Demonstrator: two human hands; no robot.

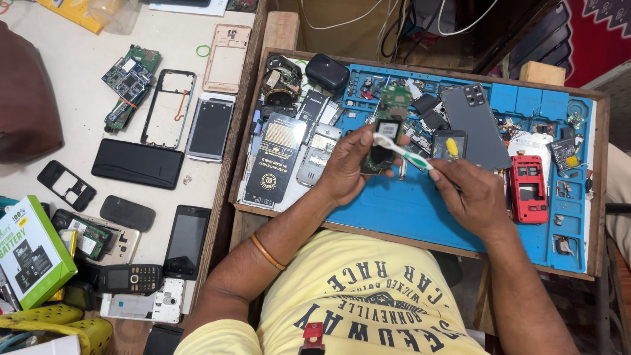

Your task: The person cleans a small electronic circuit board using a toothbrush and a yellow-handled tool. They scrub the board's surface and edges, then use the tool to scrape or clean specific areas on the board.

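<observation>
My left hand (pixel 345 167) holds a green phone circuit board (pixel 388 125) upright above a blue work mat (pixel 407 207). My right hand (pixel 470 194) grips a white and green toothbrush (pixel 402 152), whose bristle head rests against the lower part of the board. Both hands hover over the middle of the mat. An orange band circles my left wrist.
The blue mat lies in a wooden tray (pixel 597 197) with a grey phone back (pixel 474 125), a red phone frame (pixel 528 189), a black charger (pixel 327 72) and several small parts. On the white table to the left lie phones, frames, circuit boards (pixel 131 82) and a green box (pixel 29 253).
</observation>
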